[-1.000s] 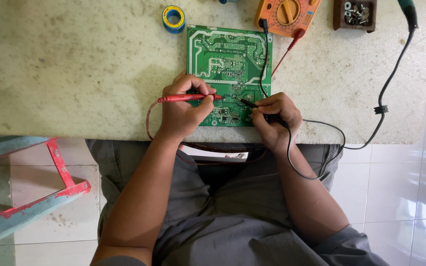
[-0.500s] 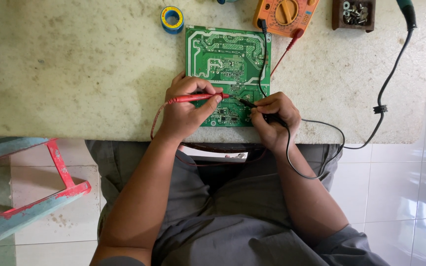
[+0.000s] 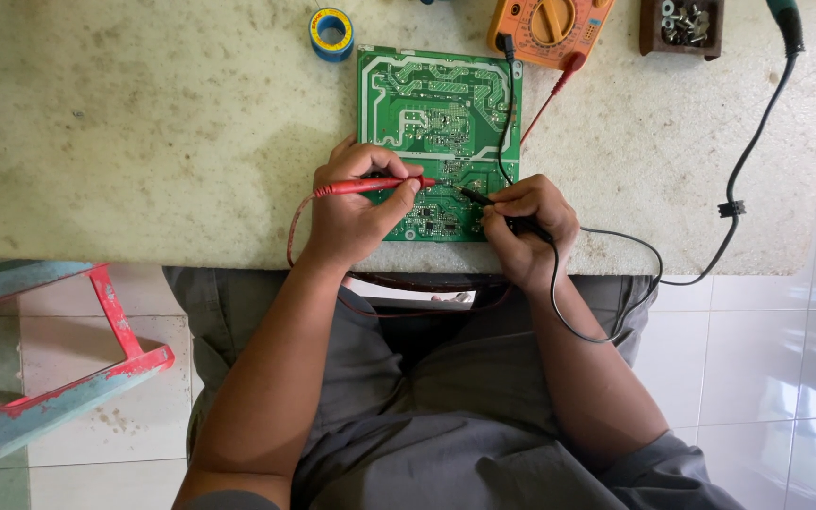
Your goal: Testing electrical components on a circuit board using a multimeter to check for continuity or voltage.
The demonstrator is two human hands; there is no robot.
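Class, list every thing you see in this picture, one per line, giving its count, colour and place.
board: 1, green, flat on bench centre
red probe: 1, in left hand, tip on board
black probe: 1, in right hand, tip on board
meter: 1, orange, behind board
tape roll: 1, blue and yellow, left of meter
tray of screws: 1, brown, bench top right
black cable: 1, right side of bench
stool: 1, red and blue, floor left
bench: 1, pale speckled
left hand: 1
right hand: 1

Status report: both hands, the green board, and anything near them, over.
Left hand holds red probe, right hand holds black probe. Both tips on green circuit board. Orange multimeter beyond the board; nothing blocks.
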